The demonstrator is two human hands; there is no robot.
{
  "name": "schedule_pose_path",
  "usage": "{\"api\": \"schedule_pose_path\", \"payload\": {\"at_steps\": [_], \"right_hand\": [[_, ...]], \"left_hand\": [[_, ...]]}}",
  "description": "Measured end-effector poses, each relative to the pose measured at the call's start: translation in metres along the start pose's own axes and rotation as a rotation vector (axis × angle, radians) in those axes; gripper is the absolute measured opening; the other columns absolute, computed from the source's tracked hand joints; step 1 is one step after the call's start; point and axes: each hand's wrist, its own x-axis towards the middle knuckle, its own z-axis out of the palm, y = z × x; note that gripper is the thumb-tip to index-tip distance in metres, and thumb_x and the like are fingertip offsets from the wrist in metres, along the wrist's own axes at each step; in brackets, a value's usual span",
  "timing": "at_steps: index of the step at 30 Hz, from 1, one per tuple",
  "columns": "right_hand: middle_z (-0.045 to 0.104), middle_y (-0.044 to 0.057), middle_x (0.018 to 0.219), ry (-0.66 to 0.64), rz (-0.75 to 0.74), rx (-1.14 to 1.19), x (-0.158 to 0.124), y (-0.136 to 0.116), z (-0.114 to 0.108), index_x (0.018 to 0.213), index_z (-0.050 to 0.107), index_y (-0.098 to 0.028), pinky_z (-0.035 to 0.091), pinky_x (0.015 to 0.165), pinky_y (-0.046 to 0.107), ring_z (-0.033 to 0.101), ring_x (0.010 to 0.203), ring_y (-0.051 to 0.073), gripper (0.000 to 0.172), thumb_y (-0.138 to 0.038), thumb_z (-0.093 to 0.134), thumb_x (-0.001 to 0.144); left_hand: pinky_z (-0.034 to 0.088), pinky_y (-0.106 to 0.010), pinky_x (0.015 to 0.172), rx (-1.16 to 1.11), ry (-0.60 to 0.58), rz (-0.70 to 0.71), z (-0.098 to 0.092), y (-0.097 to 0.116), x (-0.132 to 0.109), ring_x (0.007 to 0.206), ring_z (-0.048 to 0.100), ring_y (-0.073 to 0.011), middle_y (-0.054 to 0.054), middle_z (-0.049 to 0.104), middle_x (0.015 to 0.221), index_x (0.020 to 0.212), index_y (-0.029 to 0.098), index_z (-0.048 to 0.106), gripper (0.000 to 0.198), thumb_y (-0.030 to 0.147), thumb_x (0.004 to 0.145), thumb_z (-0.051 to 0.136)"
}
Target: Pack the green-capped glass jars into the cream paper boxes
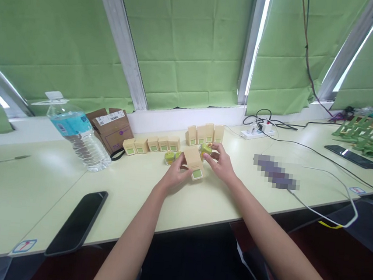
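My left hand (173, 176) grips a small tan carton with a green label (195, 163), held just above the pale table (220, 196). My right hand (220, 161) pinches a small green round object (206, 149) at the carton's top end. Two more green round objects (171, 156) lie on the table just left of the carton. Behind them a row of several tan cartons lying down (153, 144) runs to the left, and several upright tan cartons (205, 134) stand at the back.
A large water bottle (76, 136) and a brown cardboard box (111, 128) stand at the left. A black phone (78, 222) lies near the front edge. A white power strip (256, 132), cables, another phone (350, 155) and green plastic parts (368, 137) occupy the right.
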Motion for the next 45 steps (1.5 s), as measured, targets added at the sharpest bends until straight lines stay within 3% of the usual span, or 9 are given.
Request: {"api": "schedule_pose_path", "payload": {"at_steps": [5, 13, 16, 21, 24, 29, 34, 40, 45], "right_hand": [[0.065, 0.008, 0.125, -0.036, 0.026, 0.026, -0.002, -0.004, 0.002, 0.117, 0.051, -0.026, 0.062, 0.082, 0.037, 0.073, 0.085, 0.018, 0.044, -0.054, 0.067, 0.089], [0.062, 0.007, 0.131, -0.054, 0.081, 0.113, -0.002, 0.003, 0.004, 0.118, 0.048, -0.028, 0.065, 0.076, 0.036, 0.071, 0.077, 0.015, 0.045, -0.057, 0.066, 0.089], [0.060, 0.007, 0.132, -0.076, 0.081, 0.163, 0.000, 0.007, 0.006, 0.119, 0.047, -0.028, 0.065, 0.079, 0.036, 0.071, 0.087, 0.017, 0.046, -0.058, 0.065, 0.089], [0.060, 0.009, 0.131, -0.086, 0.062, 0.177, 0.002, 0.011, 0.008, 0.117, 0.048, -0.028, 0.065, 0.079, 0.034, 0.062, 0.122, 0.025, 0.042, -0.056, 0.065, 0.089], [0.060, 0.009, 0.132, -0.097, 0.062, 0.191, 0.002, 0.011, 0.009, 0.118, 0.048, -0.028, 0.064, 0.077, 0.033, 0.060, 0.126, 0.025, 0.042, -0.054, 0.065, 0.089], [0.061, 0.008, 0.132, -0.085, 0.076, 0.189, 0.002, 0.006, 0.008, 0.116, 0.049, -0.029, 0.064, 0.069, 0.031, 0.064, 0.119, 0.024, 0.042, -0.056, 0.065, 0.089], [0.061, 0.007, 0.131, -0.090, 0.090, 0.249, 0.002, 0.002, 0.007, 0.118, 0.049, -0.029, 0.062, 0.061, 0.029, 0.070, 0.094, 0.020, 0.044, -0.055, 0.067, 0.087], [0.063, 0.004, 0.116, -0.066, 0.078, 0.253, 0.001, -0.002, 0.005, 0.115, 0.048, -0.028, 0.058, 0.058, 0.025, 0.066, 0.082, 0.016, 0.043, -0.058, 0.065, 0.088], [0.058, 0.001, 0.100, -0.040, 0.051, 0.305, 0.000, -0.003, 0.003, 0.107, 0.050, -0.026, 0.049, 0.049, 0.021, 0.059, 0.071, 0.012, 0.039, -0.056, 0.066, 0.088]], "left_hand": [[0.049, -0.045, 0.103, -0.252, -0.054, -0.058, 0.000, -0.003, 0.001, 0.126, 0.060, -0.0324, -0.015, 0.059, 0.142, 0.141, 0.023, 0.050, 0.068, 0.041, 0.082, 0.077], [0.049, -0.049, 0.104, -0.252, -0.079, -0.076, 0.001, 0.008, -0.001, 0.129, 0.059, -0.0351, -0.017, 0.059, 0.142, 0.144, 0.023, 0.049, 0.074, 0.039, 0.079, 0.080], [0.051, -0.050, 0.101, -0.254, -0.130, -0.128, 0.001, 0.009, -0.002, 0.122, 0.063, -0.0345, -0.017, 0.062, 0.138, 0.147, 0.024, 0.046, 0.082, 0.040, 0.076, 0.082], [0.053, -0.048, 0.095, -0.257, -0.189, -0.191, 0.001, 0.008, -0.002, 0.108, 0.068, -0.0299, -0.016, 0.066, 0.129, 0.147, 0.025, 0.045, 0.086, 0.041, 0.073, 0.086], [0.053, -0.047, 0.093, -0.254, -0.209, -0.227, 0.001, 0.007, -0.002, 0.102, 0.070, -0.0279, -0.015, 0.069, 0.119, 0.146, 0.024, 0.045, 0.087, 0.040, 0.071, 0.088], [0.052, -0.047, 0.093, -0.250, -0.200, -0.235, 0.000, 0.007, -0.002, 0.100, 0.069, -0.0261, -0.012, 0.071, 0.110, 0.142, 0.023, 0.046, 0.084, 0.039, 0.071, 0.088], [0.052, -0.047, 0.094, -0.215, -0.181, -0.218, -0.001, 0.006, -0.001, 0.101, 0.069, -0.0256, -0.012, 0.070, 0.112, 0.134, 0.023, 0.048, 0.076, 0.041, 0.072, 0.088], [0.051, -0.045, 0.094, -0.171, -0.116, -0.193, -0.001, 0.008, -0.001, 0.106, 0.067, -0.0259, -0.014, 0.068, 0.117, 0.128, 0.024, 0.046, 0.070, 0.041, 0.074, 0.086], [0.049, -0.036, 0.085, -0.123, -0.076, -0.172, 0.000, 0.010, 0.000, 0.108, 0.066, -0.0241, -0.011, 0.068, 0.119, 0.123, 0.026, 0.045, 0.068, 0.041, 0.072, 0.088]]}}
